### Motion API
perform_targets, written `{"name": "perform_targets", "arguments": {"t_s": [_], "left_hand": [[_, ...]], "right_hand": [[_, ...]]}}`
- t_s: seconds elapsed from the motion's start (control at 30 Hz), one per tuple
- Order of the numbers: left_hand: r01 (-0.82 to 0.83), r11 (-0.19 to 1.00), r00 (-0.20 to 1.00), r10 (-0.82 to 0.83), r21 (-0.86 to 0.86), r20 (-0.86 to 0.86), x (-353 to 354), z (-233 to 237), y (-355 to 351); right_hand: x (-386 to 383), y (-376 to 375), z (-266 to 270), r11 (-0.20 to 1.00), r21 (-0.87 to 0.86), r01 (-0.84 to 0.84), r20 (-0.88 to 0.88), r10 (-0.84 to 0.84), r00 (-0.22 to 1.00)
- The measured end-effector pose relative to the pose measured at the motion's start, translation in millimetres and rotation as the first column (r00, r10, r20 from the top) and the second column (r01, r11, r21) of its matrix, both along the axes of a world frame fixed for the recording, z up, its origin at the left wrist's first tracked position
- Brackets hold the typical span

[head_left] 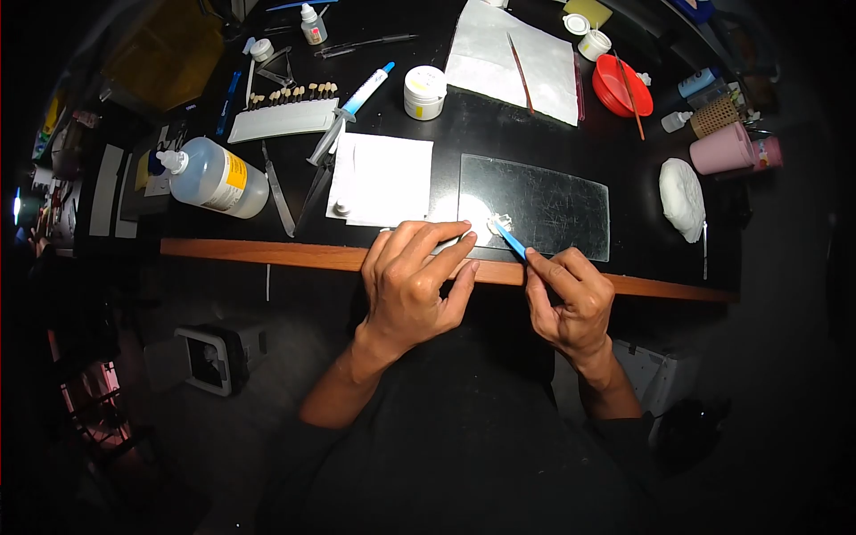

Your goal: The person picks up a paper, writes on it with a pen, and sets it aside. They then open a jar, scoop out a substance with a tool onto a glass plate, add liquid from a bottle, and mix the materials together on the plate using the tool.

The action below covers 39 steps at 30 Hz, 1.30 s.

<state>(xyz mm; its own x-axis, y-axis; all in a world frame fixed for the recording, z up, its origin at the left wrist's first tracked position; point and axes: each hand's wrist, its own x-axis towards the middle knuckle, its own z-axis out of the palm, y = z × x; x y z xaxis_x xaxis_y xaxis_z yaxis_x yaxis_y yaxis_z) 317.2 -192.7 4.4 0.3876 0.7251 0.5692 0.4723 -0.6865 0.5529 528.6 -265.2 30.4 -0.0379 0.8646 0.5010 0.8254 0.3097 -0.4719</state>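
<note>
A glass slab (553, 201) lies on the black table near its wooden front edge. My right hand (572, 299) is closed on a blue spatula (511, 242), whose tip touches a small white mass (499, 223) on the slab. At the slab's near left corner is my left hand (417, 276), its fingers bent and reaching to the edge of the glass. Something pale shows under those fingers, but I cannot make out whether they grip it. White paper sheets (383, 178) lie just beyond my left hand.
A liquid bottle (218, 178) and a metal knife (279, 192) lie left. Behind are a tooth shade guide (285, 120), a syringe (361, 94) and a white jar (424, 93). A red bowl (615, 85), pink cup (720, 148) and white wad (682, 200) are right.
</note>
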Motion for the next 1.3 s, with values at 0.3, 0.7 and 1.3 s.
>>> {"name": "perform_targets", "arguments": {"t_s": [0.3, 0.7, 1.3], "left_hand": [[-0.002, 1.000, 1.000, 0.002, 0.001, -0.003, -0.4, -0.2, 0.6], [0.000, 1.000, 1.000, 0.000, 0.002, -0.003, 0.1, 0.0, 0.2], [-0.006, 1.000, 1.000, 0.006, 0.002, -0.005, -0.2, 0.4, 0.3]], "right_hand": [[4.4, 0.8, 0.4, 1.000, -0.007, -0.011, -0.059, 0.011, 0.998], [12.9, 12.4, 4.2, 0.998, -0.033, -0.057, -0.096, 0.054, 0.994], [9.9, 5.5, 10.2, 0.996, 0.065, -0.059, -0.008, 0.059, 0.998]]}}
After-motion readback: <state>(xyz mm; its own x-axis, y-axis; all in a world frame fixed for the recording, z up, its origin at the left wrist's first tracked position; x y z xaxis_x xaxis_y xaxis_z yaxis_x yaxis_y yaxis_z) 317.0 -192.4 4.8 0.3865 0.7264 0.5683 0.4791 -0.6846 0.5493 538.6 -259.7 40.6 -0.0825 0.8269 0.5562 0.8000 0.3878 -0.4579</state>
